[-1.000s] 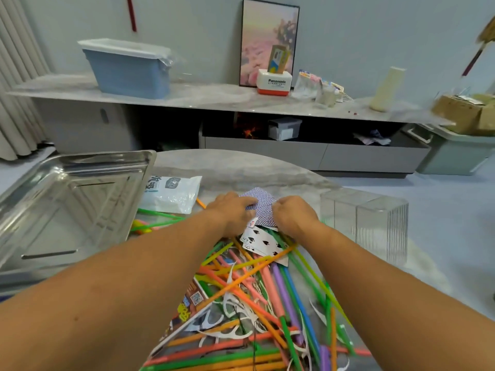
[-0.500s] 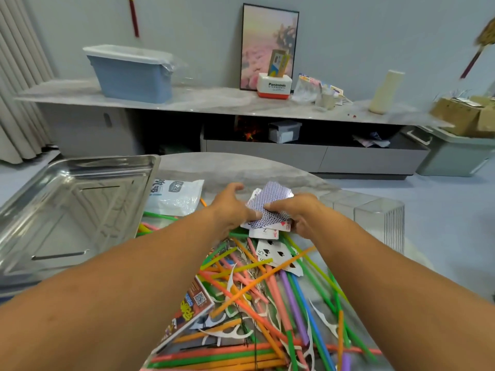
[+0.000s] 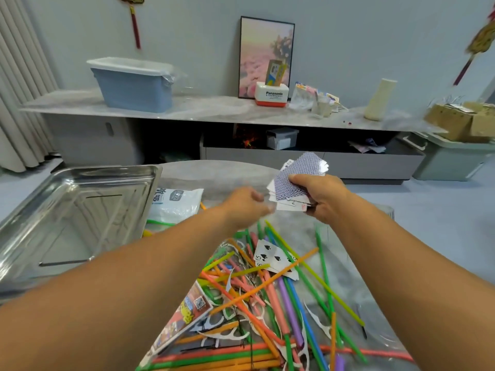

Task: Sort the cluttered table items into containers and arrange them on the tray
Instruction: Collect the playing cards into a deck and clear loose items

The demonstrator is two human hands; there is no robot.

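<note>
Both forearms are reaching forward over the marble table [image 3: 214, 170], bare to the elbow, converging toward the far middle.

Right hand [image 3: 321, 198]: lifted above the tabletop, knuckles up, thumb lying across the top of a fanned stack of playing cards [image 3: 297, 180]. The fingers are curling underneath, so the stack is being gripped between thumb and fingers. Purple patterned backs are facing up; a few white faces are poking out at the lower edge.

Left hand [image 3: 246, 207]: hovering just beside the stack at its left edge, motion-blurred. Fingers are pointing toward the cards and seem loosely extended, holding nothing that can be made out; whether the fingertips are touching the cards cannot be told.

Below the hands, a few loose face-up cards [image 3: 273, 259], spades showing, are lying on the table among a heap of coloured straws [image 3: 267, 303]. White floss picks [image 3: 230, 334] are scattered through the straws, and a printed packet [image 3: 184, 314] is lying at the heap's left edge, partly under the left forearm.

The steel tray [image 3: 75, 210] is sitting at the left of the table, nothing in it. A white pouch [image 3: 176, 203] is lying just beside its right rim. A clear container is sitting behind the right forearm, mostly hidden.
</note>
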